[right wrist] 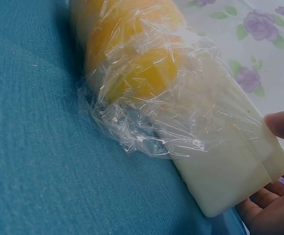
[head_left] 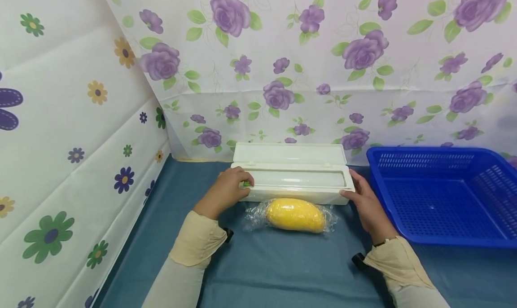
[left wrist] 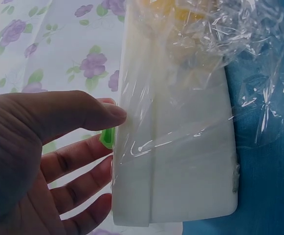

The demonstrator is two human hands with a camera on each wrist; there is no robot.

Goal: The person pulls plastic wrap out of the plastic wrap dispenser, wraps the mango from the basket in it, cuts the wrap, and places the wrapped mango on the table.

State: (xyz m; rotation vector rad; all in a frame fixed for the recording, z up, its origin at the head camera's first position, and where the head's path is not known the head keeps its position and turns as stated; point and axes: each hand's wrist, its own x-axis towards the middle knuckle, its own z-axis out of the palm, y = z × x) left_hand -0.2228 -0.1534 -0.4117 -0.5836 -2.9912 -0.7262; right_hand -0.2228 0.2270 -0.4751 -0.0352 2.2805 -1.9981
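A long white cling film dispenser box [head_left: 295, 196] lies on the blue cloth, its lid [head_left: 288, 154] raised at the back. At its left end my left hand [head_left: 228, 189] pinches a small green slider [left wrist: 107, 138], with the thumb against the box edge. My right hand [head_left: 365, 204] holds the opposite end, thumb in front and fingers around the side; some fingers are hidden in the right wrist view. Directly before the box rests a yellow oblong thing [head_left: 296, 215], wrapped in clear plastic film [right wrist: 127, 129] with crumpled ends.
A blue plastic basket [head_left: 434, 241] stands to the right, close to my right hand. Flowered sheets [head_left: 258, 61] form a wall behind and along the left. Blue cloth [head_left: 282, 272] covers the table.
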